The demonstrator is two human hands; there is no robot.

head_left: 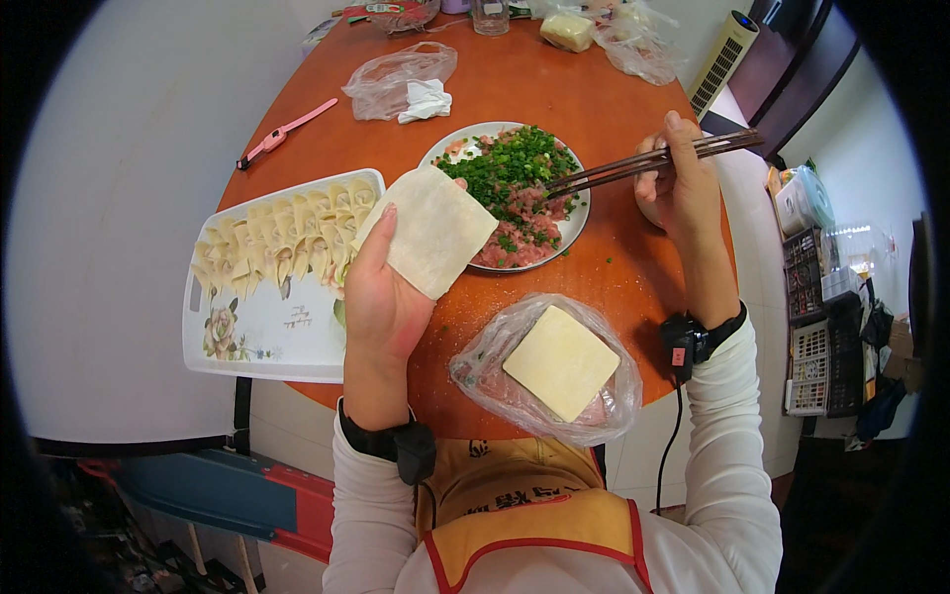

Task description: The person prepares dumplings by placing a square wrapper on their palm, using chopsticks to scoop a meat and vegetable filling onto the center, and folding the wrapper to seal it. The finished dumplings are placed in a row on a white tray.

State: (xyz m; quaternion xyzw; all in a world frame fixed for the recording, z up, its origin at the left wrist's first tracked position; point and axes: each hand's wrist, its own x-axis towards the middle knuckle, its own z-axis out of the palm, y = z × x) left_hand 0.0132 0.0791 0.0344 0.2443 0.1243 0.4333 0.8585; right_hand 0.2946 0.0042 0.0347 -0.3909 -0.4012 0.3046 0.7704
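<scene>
A square wonton wrapper (440, 230) lies across the palm and fingers of my left hand (381, 302), with the thumb on its left edge. My right hand (683, 183) grips a pair of dark chopsticks (633, 170), their tips down in the minced meat (524, 213). Chopped green onion (500, 173) covers much of that meat on a round white plate (576, 226). Nearer to me, a stack of square wrappers (562, 362) rests on a clear plastic bag (485, 361).
Left of my hand, a white flowered tray (267, 342) holds rows of folded wontons (287, 228). Farther back are a pink-strapped watch (287, 132), a plastic bag (391, 79), a crumpled tissue (426, 101), a glass jar (490, 17) and a bagged pale block (567, 32).
</scene>
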